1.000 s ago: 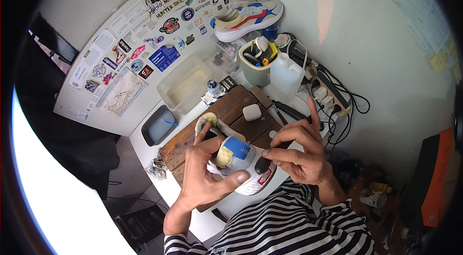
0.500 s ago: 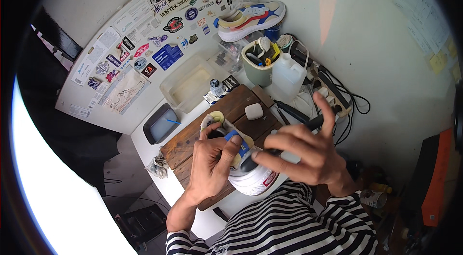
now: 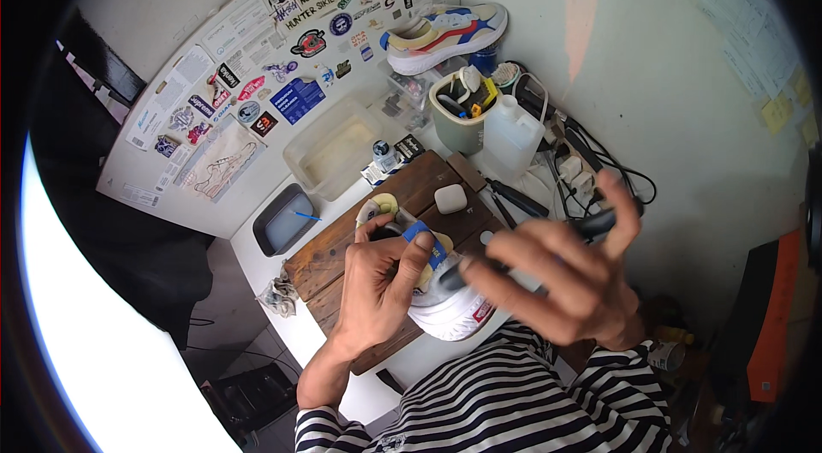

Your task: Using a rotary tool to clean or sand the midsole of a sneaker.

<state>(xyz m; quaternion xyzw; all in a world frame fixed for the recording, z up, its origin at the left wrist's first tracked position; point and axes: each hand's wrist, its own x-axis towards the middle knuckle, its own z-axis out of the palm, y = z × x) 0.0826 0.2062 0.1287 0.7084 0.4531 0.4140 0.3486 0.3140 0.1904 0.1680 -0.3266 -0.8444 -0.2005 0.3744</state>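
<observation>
A white-soled sneaker (image 3: 445, 316) with cream, grey and blue parts lies at the near edge of a dark wooden board. My left hand (image 3: 372, 286) grips its upper, thumb pressed on the blue part and fingers hooked into the opening. In my right hand (image 3: 565, 282) is a long black-handled tool (image 3: 597, 224), its kind unclear; the index finger is raised along the handle. Its dark blunt end (image 3: 451, 280) is at the sneaker's toe area; whether it touches cannot be made out. Motion smears the right fingers and the tool.
On the wooden board (image 3: 334, 273) lies a small white rounded case (image 3: 450, 199). Behind stand a clear plastic tub (image 3: 312, 140), a grey tray (image 3: 287, 222), a tool bucket (image 3: 458, 132) and a white jug (image 3: 514, 140). Another sneaker (image 3: 445, 38) sits above them. Cables (image 3: 634, 179) run at right.
My right hand has moved right with the tool, whose dark end shifted slightly right and up. The sneaker and my left hand have barely moved.
</observation>
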